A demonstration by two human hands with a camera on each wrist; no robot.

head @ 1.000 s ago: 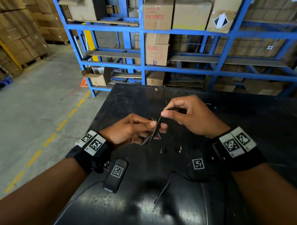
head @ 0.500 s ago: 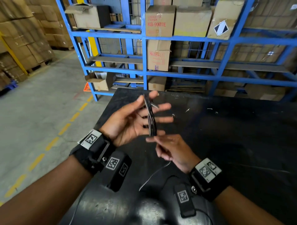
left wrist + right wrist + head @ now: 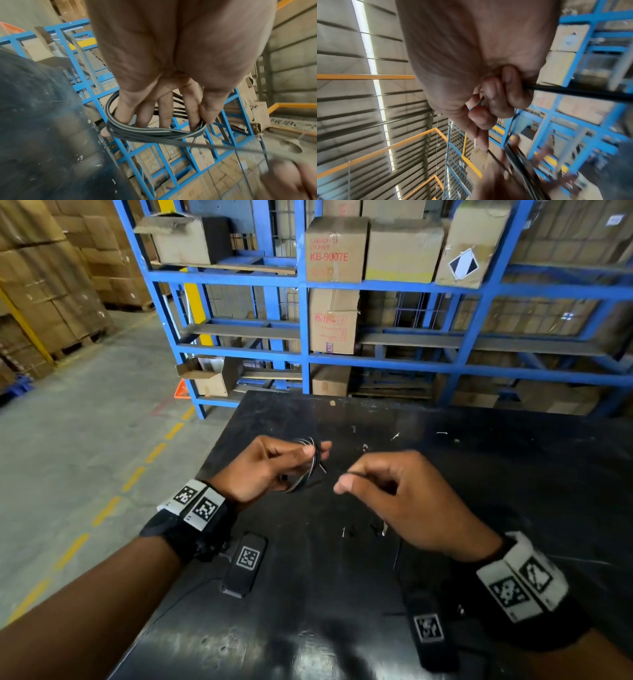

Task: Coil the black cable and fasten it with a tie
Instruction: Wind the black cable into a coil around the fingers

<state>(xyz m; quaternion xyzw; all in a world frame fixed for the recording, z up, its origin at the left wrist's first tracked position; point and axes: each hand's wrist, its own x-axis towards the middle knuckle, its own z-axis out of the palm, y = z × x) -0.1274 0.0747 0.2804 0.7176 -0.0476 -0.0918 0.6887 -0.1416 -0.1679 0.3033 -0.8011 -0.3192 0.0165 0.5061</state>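
A thin black cable wound into a small flat coil (image 3: 310, 465) is held in the left hand (image 3: 263, 470), above the far part of the dark, scuffed worktop (image 3: 513, 474). In the left wrist view the loops (image 3: 145, 132) are seen passed around the fingers (image 3: 164, 108), with the thumb pressed against the index finger on the strands at one side. From the coil a single free strand (image 3: 223, 146) is seen running off toward the right hand (image 3: 407, 501), which is held just beside the left hand without touching it. In the right wrist view the right hand's fingers (image 3: 498, 97) are curled tight and a straight black length (image 3: 573, 90) is seen pinched between them and the thumb; whether this is the cable's tail or a tie cannot be told. Both hands are kept raised over the worktop.

On the worktop below the hands, a few tiny dark and pale bits (image 3: 363, 530) are scattered. Nearer the person than the left wrist, a small black rectangular device with a square coded marker (image 3: 245, 565) is seen; a similar one (image 3: 428, 631) is seen near the right wrist. Black wrist straps with white coded markers (image 3: 197, 501) are worn on both arms. Beyond the hands, blue steel racking (image 3: 305, 313) loaded with brown cardboard boxes (image 3: 335, 249) is visible.
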